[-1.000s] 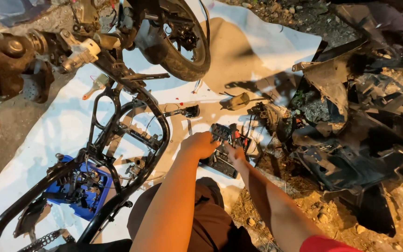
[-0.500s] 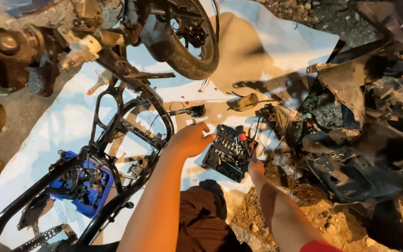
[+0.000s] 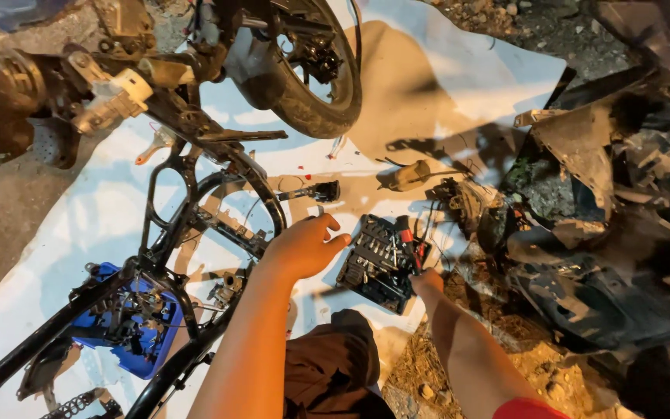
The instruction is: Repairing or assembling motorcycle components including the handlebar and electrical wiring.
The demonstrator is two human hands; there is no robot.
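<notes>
A white sheet (image 3: 56, 233) covers the ground and carries nearly everything. A stripped black motorcycle frame (image 3: 188, 233) runs across it from the sheet's top edge down to its bottom left corner. At the top edge, a rubber tyre on its wheel (image 3: 327, 101) stands over the frame's upper end. Off the sheet's right edge, a heap of dark plastic body panels (image 3: 606, 256) lies on bare dirt. A blue tray of small parts (image 3: 137, 322) sits inside the frame's lower rails, near the bottom left corner. A black socket set case (image 3: 381, 264) lies open near the sheet's right edge, just beside the panel heap, with rows of metal sockets showing. A small black part with a cable (image 3: 323, 191) rests on the sheet between the frame and the case.

The left hand (image 3: 304, 247) hovers over the sheet just left of the case, fingers loosely curled and gripping nothing. The right hand (image 3: 428, 281) rests at the case's lower right corner, touching it; whether its fingers close around anything cannot be told.
</notes>
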